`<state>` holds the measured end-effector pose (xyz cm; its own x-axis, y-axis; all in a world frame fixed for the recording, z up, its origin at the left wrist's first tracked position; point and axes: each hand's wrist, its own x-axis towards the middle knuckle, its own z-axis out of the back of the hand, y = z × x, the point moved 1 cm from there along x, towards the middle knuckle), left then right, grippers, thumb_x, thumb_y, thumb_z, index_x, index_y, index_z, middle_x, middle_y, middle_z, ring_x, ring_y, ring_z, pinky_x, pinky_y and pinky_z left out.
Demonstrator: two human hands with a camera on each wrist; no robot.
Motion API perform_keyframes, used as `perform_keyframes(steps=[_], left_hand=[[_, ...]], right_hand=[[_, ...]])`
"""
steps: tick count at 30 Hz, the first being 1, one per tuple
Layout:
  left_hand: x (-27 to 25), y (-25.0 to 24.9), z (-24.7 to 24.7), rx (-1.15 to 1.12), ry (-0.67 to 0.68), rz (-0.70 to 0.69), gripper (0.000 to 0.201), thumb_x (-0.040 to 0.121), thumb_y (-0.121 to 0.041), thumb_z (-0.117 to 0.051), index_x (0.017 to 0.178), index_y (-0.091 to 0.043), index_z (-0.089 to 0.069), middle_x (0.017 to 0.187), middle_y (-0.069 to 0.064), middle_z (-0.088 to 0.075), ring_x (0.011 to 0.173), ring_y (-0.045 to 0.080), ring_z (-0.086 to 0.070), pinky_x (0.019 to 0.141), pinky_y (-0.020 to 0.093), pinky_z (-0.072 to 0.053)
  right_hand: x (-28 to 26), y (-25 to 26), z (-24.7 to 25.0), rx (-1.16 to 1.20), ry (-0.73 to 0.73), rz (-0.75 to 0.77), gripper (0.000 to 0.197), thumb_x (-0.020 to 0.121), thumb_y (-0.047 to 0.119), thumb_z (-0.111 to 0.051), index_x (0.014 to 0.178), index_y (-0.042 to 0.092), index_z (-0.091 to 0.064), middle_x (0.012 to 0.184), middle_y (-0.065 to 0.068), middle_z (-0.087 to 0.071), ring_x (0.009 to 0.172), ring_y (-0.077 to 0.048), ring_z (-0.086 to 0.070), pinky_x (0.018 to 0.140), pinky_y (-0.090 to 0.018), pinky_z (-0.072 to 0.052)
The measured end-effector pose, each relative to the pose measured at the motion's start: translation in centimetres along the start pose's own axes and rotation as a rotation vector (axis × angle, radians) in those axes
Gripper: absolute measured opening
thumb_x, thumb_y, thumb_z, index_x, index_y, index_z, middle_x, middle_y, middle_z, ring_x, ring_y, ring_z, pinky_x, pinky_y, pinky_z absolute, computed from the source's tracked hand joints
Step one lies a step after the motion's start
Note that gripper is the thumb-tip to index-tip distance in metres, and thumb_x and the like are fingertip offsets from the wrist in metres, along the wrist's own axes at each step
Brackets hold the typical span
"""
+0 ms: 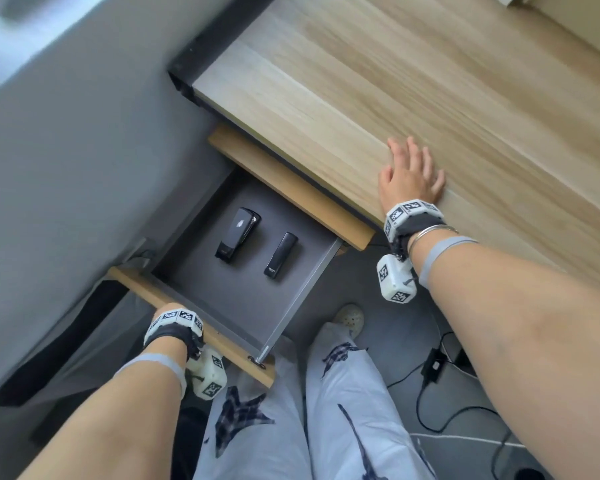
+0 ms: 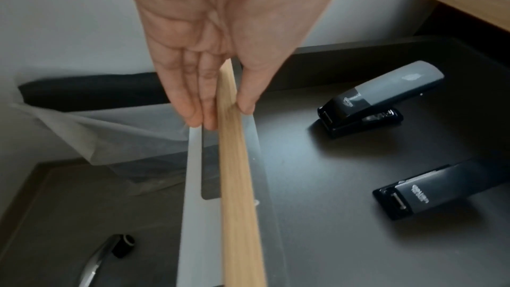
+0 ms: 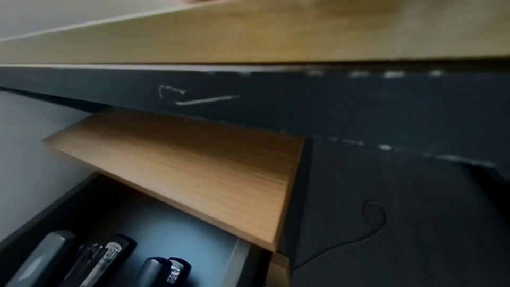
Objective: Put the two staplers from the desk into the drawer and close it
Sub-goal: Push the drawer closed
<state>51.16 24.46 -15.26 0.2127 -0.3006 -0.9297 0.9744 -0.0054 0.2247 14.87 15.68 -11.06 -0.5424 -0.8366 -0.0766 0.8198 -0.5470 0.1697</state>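
The drawer stands pulled out below the desk. Two dark staplers lie side by side on its grey floor. The larger stapler is on the left and the slimmer stapler on the right. My left hand pinches the top edge of the wooden drawer front, with the thumb inside and the fingers outside. My right hand lies flat, fingers spread, on the desk's front edge, holding nothing.
A wooden panel sits just under the desktop above the drawer. A bin with a plastic liner stands left of the drawer. My legs and a shoe are below, and cables with a power adapter lie on the floor.
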Motion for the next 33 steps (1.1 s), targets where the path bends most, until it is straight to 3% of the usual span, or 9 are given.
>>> perform_keyframes(steps=[3, 5, 7, 11, 15, 21, 25, 31, 33], left_hand=[[0.8, -0.5, 0.3, -0.096, -0.072, -0.014, 0.029, 0.079, -0.011, -0.060, 0.102, 0.004, -0.069, 0.073, 0.008, -0.058, 0.082, 0.022, -0.056, 0.080, 0.026, -0.050], [0.9, -0.9, 1.2, -0.030, -0.045, -0.032, 0.021, 0.078, -0.013, -0.061, 0.086, 0.005, -0.069, 0.063, 0.003, -0.048, 0.077, 0.018, -0.049, 0.071, 0.023, -0.045], [1.3, -1.5, 2.0, -0.046, -0.037, -0.019, 0.029, 0.076, -0.013, -0.063, 0.097, 0.008, -0.068, 0.057, 0.007, -0.048, 0.072, 0.015, -0.044, 0.066, 0.020, -0.035], [1.8, -3.4, 3.8, -0.101, -0.086, -0.050, 0.037, 0.072, -0.007, -0.067, 0.106, 0.008, -0.067, 0.094, 0.014, -0.073, 0.070, 0.016, -0.050, 0.067, 0.022, -0.040], [2.6, -5.5, 5.8, -0.269, -0.244, -0.059, 0.044, 0.094, -0.016, -0.046, 0.137, -0.009, -0.048, 0.131, 0.017, -0.056, 0.114, 0.028, -0.060, 0.095, 0.030, -0.047], [3.4, -9.4, 8.8, -0.764, -0.319, -0.009, 0.039, 0.093, -0.035, -0.049, 0.099, 0.002, -0.059, 0.098, 0.019, -0.065, 0.096, 0.036, -0.064, 0.082, 0.037, -0.045], [4.6, -11.9, 10.9, -0.814, -0.285, -0.093, 0.039, 0.090, -0.036, -0.054, 0.061, -0.012, -0.048, 0.059, 0.005, -0.044, 0.059, 0.026, -0.049, 0.078, 0.036, -0.045], [4.4, -14.7, 12.9, -0.926, -0.309, -0.154, 0.045, 0.088, -0.031, -0.058, 0.051, -0.016, -0.038, 0.052, 0.006, -0.037, 0.046, 0.018, -0.036, 0.050, 0.027, -0.032], [4.9, -15.6, 13.5, -1.004, -0.292, -0.177, 0.031, 0.085, -0.036, -0.060, 0.062, -0.019, -0.049, 0.066, 0.010, -0.051, 0.057, 0.024, -0.048, 0.061, 0.028, -0.046]], right_hand=[[-0.1, -0.1, -0.2, 0.000, -0.016, 0.002, 0.055, 0.092, 0.028, -0.038, 0.143, 0.045, -0.030, 0.159, 0.011, -0.021, 0.149, -0.017, -0.016, 0.117, -0.053, -0.008], [-0.2, -0.1, -0.3, -0.003, -0.030, 0.007, 0.055, 0.092, 0.028, -0.037, 0.143, 0.045, -0.029, 0.159, 0.011, -0.022, 0.149, -0.017, -0.016, 0.118, -0.053, -0.008], [-0.2, -0.2, -0.3, -0.014, -0.036, 0.010, 0.055, 0.092, 0.029, -0.036, 0.144, 0.045, -0.028, 0.159, 0.011, -0.021, 0.149, -0.016, -0.016, 0.118, -0.053, -0.008], [-0.3, -0.2, -0.3, -0.017, -0.045, 0.014, 0.055, 0.092, 0.030, -0.036, 0.144, 0.046, -0.028, 0.159, 0.011, -0.022, 0.149, -0.016, -0.017, 0.118, -0.052, -0.008], [-0.4, -0.3, -0.3, -0.019, -0.052, 0.017, 0.055, 0.092, 0.031, -0.036, 0.144, 0.046, -0.028, 0.159, 0.011, -0.022, 0.149, -0.016, -0.017, 0.118, -0.051, -0.008], [-0.4, -0.2, -0.4, -0.005, -0.085, 0.014, 0.055, 0.090, 0.030, -0.039, 0.143, 0.046, -0.032, 0.158, 0.011, -0.026, 0.148, -0.017, -0.021, 0.118, -0.050, -0.010], [-0.3, -0.2, -0.5, -0.012, -0.088, 0.013, 0.056, 0.089, 0.030, -0.040, 0.142, 0.046, -0.032, 0.158, 0.011, -0.026, 0.148, -0.017, -0.021, 0.118, -0.050, -0.010], [-0.3, -0.1, -0.5, -0.002, -0.108, 0.009, 0.057, 0.087, 0.030, -0.041, 0.141, 0.046, -0.035, 0.156, 0.011, -0.030, 0.147, -0.017, -0.024, 0.118, -0.050, -0.012], [-0.3, -0.1, -0.5, -0.005, -0.111, 0.008, 0.057, 0.086, 0.030, -0.042, 0.141, 0.046, -0.035, 0.156, 0.012, -0.030, 0.147, -0.017, -0.025, 0.118, -0.050, -0.012]])
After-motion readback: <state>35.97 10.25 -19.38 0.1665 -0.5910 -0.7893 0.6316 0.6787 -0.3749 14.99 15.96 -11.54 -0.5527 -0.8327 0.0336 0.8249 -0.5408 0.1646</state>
